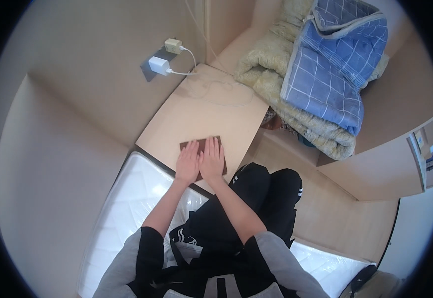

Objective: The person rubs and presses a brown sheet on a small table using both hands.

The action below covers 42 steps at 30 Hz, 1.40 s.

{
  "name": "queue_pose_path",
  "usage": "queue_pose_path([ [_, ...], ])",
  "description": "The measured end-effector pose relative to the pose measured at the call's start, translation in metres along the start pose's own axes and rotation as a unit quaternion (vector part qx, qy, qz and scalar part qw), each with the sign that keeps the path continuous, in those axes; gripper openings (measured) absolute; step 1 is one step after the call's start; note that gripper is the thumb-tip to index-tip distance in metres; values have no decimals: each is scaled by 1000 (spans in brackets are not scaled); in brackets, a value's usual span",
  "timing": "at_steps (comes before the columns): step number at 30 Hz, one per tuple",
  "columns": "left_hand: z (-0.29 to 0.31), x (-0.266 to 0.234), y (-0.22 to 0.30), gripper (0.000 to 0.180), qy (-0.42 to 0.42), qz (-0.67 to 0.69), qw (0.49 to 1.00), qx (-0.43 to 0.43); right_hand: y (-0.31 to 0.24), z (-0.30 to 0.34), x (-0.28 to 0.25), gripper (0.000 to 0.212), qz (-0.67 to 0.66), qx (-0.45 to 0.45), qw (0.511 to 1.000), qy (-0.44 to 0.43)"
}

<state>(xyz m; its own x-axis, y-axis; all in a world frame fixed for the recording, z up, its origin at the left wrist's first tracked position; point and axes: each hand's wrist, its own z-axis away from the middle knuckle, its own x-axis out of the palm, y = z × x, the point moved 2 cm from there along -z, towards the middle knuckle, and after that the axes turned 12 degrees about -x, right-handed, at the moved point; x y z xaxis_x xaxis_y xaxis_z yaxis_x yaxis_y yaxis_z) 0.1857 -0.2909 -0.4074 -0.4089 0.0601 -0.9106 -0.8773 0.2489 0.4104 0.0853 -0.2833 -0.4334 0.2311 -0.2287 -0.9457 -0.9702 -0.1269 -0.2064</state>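
My left hand (187, 162) and my right hand (211, 158) lie side by side, palms down, on a flat brown square piece (201, 144). Whether it is cloth or something stiffer I cannot tell, as my hands hide much of it. Both hands have their fingers stretched out flat, pointing toward its far edge, and neither grips it. The piece rests on the near part of a pale wooden tabletop (176, 116).
Two white chargers (160, 65) are plugged into the wall at the table's far left, with thin cables trailing onto the tabletop. A blue checked quilt (325, 72) lies on a folded yellowish quilt (261, 64) at right. Below is a plastic-covered mattress (122, 208).
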Motion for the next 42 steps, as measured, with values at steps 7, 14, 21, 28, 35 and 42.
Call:
queue_pose_path([
  [7, -57, -2, -39, 47, 78, 8, 995, -60, -10, -73, 12, 56, -38, -50, 998, -4],
  [14, -72, 4, -40, 48, 93, 0, 993, -72, 3, -93, 22, 56, -35, -91, 995, -10],
  [21, 9, 15, 1, 49, 134, 15, 984, -112, 12, -21, -3, 59, -38, -180, 981, -57],
  [28, 36, 9, -1, 49, 118, 36, 987, -103, -2, 10, -16, 58, -82, -191, 977, -42],
  [35, 35, 4, -3, 50, 102, 32, 990, -95, -8, 13, -19, 57, -96, -145, 984, -29],
  [42, 31, 9, -4, 50, 115, 40, 989, -88, -8, 11, -24, 55, -91, -126, 987, -30],
])
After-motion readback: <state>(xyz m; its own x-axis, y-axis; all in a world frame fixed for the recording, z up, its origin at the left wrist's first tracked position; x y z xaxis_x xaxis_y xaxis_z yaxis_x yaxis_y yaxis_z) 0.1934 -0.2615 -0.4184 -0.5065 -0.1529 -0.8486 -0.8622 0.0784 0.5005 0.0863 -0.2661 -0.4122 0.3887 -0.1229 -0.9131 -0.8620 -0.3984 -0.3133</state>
